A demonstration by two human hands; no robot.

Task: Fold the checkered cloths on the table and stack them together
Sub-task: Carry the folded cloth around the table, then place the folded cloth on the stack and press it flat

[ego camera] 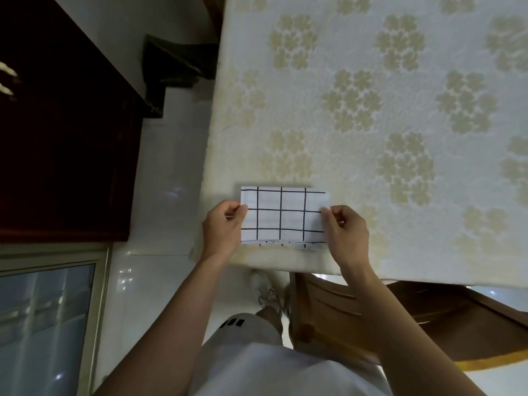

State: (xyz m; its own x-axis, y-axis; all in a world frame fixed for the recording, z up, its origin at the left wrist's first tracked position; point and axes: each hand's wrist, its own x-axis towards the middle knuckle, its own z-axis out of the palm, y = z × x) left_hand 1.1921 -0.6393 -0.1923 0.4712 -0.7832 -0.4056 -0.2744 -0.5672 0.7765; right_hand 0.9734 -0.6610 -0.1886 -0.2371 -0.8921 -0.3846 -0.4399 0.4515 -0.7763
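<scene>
Hands are both busy with the checkered cloth (283, 215), which is folded down to a flat, neat rectangle: white fabric with a thin black grid, three squares or so each way. It sits at the table's (371, 110) near-left corner, right by the near edge. I can't really tell if it's lying flat on the table or lifted a touch off it. Along its side closest to the table's near edge a few layered edges peek out, a bit ragged, with black line ends showing.

The left hand (221, 232) pinches the cloth's left edge between thumb and curled fingers, and the right hand (347, 232) does the same on the right edge.

The table has a cream cover with a bumpy, lace-like texture and clusters of pale yellow flowers all over it. A brown wooden chair (357, 310) with slats is tucked in under the table's near edge. Off the table's left side there's glossy white tile floor (160, 195) and a dark reddish wood cabinet (57, 138).
</scene>
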